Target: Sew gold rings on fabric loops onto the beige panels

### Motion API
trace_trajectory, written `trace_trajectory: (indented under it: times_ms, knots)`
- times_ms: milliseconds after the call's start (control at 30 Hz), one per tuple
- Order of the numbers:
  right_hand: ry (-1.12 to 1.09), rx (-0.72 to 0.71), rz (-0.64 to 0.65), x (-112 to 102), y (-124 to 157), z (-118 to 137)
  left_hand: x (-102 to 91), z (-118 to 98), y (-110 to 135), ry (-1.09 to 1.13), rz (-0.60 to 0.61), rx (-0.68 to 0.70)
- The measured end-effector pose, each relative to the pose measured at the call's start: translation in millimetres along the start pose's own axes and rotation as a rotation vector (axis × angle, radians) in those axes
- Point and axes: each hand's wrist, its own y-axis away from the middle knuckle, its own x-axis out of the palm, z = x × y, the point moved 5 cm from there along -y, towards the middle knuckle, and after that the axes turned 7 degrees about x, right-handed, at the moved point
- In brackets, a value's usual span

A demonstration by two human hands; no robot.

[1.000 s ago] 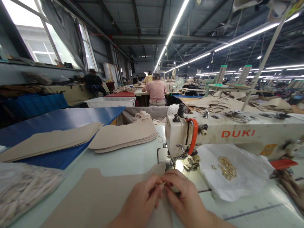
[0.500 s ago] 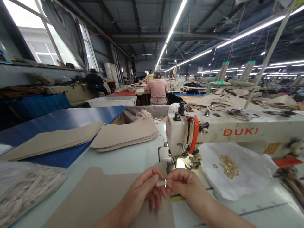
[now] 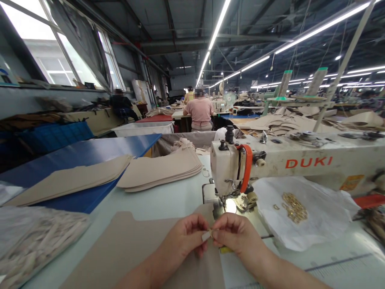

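Observation:
My left hand (image 3: 183,241) and my right hand (image 3: 237,239) meet in front of the needle of the white DUKI sewing machine (image 3: 228,166). Both pinch a short pale strip (image 3: 207,235) with a small gold ring on it, held between thumbs and forefingers. Under my hands lies a large beige cut panel (image 3: 129,251) on the pale table. The machine's lamp lights the needle plate just beyond my fingers.
Gold rings (image 3: 293,206) lie on white paper right of the needle. Two stacks of beige panels (image 3: 162,170) sit behind, one on a blue board (image 3: 90,150). A bag of pale strips (image 3: 33,241) is at left. Other people sit at machines far back.
My hands rose slightly off the panel, drew the strip out between them, then closed together again. The view tilted down a little.

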Motion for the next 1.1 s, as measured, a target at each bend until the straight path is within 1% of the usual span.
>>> trace_trajectory:
  times_ms: [67,133,233,333,433,567,700,800,933,1100]
  knots:
    - [0.088,-0.077,-0.004,2.1,5.8,3.9,0.7,0.1,2.1,-0.046,0.035,0.02]
    - [0.246,-0.15,-0.016,5.9,13.4,9.2,2.3,-2.0,5.0,-0.124,0.07,0.056]
    - [0.456,-0.198,-0.035,11.0,21.7,14.2,3.6,-7.2,8.6,-0.282,0.082,0.123]
    - [0.532,-0.224,-0.063,11.4,23.0,15.8,2.5,-9.0,9.2,-0.386,0.057,0.155]
    - [0.583,-0.278,-0.062,10.7,22.2,16.6,-0.5,-5.5,7.3,-0.417,0.019,0.139]
    - [0.551,-0.342,-0.05,8.3,21.7,17.6,-3.8,-1.0,5.2,-0.357,-0.033,0.145]
    - [0.442,-0.302,-0.065,3.0,18.2,14.4,-4.5,-2.5,5.7,-0.252,-0.07,0.187]
    - [0.397,-0.315,-0.083,1.1,15.9,13.6,-4.4,-4.5,6.0,-0.182,-0.101,0.186]
    - [0.406,-0.392,-0.136,0.4,15.7,15.8,-4.1,-6.5,3.7,-0.106,-0.128,0.166]
    - [0.458,-0.465,-0.166,1.3,17.0,17.3,-2.8,-9.6,2.6,-0.029,-0.14,0.146]
